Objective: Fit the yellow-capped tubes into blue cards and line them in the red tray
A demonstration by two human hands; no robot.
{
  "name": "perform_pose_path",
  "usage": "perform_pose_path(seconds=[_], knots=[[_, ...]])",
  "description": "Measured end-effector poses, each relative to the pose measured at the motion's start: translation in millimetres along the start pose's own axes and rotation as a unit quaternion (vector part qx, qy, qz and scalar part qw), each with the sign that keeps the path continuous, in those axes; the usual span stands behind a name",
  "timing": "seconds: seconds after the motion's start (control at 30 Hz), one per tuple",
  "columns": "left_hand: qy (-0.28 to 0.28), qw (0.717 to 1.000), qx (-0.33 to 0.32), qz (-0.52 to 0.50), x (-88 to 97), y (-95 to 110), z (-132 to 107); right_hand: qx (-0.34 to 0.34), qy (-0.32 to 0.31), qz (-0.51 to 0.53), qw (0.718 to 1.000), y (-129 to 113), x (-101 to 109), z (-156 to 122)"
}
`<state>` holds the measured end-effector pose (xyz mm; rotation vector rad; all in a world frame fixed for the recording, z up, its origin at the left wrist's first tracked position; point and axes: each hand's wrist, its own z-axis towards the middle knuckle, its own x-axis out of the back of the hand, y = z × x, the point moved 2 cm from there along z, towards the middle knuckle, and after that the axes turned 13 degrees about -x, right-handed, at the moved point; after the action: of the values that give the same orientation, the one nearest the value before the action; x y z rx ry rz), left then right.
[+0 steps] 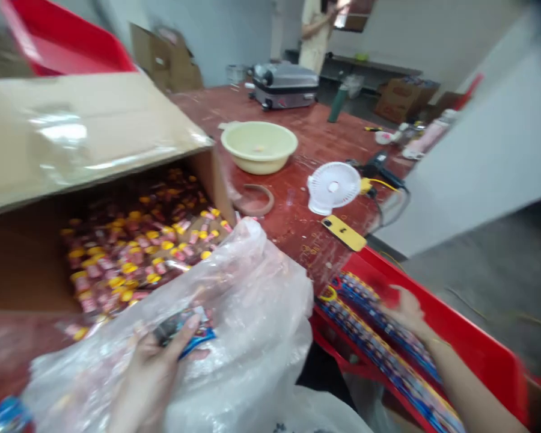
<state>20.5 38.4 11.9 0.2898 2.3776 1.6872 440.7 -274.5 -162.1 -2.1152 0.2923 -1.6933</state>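
Observation:
My left hand [151, 367] is closed around a small dark packet with a blue edge [193, 337], thumb on top, above a translucent plastic bag [256, 294]. My right hand [403, 310] is over a red tray [469, 337], at a long strip with a blue and yellow print [363, 291]; its fingers are blurred, and I cannot tell whether they grip the strip. A second, similar strip [388, 358] lies alongside. To the left, an open cardboard box [22, 258] contains many small pink pieces with yellow caps [130, 267].
Behind the bag, the red table [297, 234] bears a pale yellow basin [259, 147], a tape roll [268, 204], a white fan [336, 185], a yellow phone [345, 233] and a grey suitcase [286, 84]. A person [314, 33] stands at the back. Cables lie near the right edge.

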Motion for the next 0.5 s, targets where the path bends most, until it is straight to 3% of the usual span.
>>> perform_pose_path(seconds=[0.1,0.17,0.2,0.27,0.3,0.33,0.4,0.5], knots=[[0.045,0.992,0.012,-0.12,2.8,0,0,0.136,0.045,0.086,0.986,-79,12,-13],[0.068,0.982,0.019,-0.174,3.6,-1,2,0.297,0.044,0.19,0.935,-158,9,-40],[0.071,0.98,0.018,-0.186,3.6,-1,3,0.383,0.014,0.227,0.895,-202,3,-59],[0.061,0.98,0.007,-0.187,2.7,-2,2,0.47,-0.045,0.236,0.85,-288,-18,-99],[0.047,0.982,0.001,-0.183,2.1,-2,0,0.506,-0.113,0.205,0.83,-329,-34,-117],[0.034,0.983,-0.003,-0.18,1.8,-2,-2,0.527,-0.166,0.162,0.818,-366,-51,-132],[0.02,0.984,-0.004,-0.176,3.3,-2,-7,0.545,-0.209,0.123,0.803,-424,-85,-150],[0.018,0.984,0.006,-0.177,11.0,-3,-13,0.547,-0.258,0.078,0.793,-471,-123,-157]])
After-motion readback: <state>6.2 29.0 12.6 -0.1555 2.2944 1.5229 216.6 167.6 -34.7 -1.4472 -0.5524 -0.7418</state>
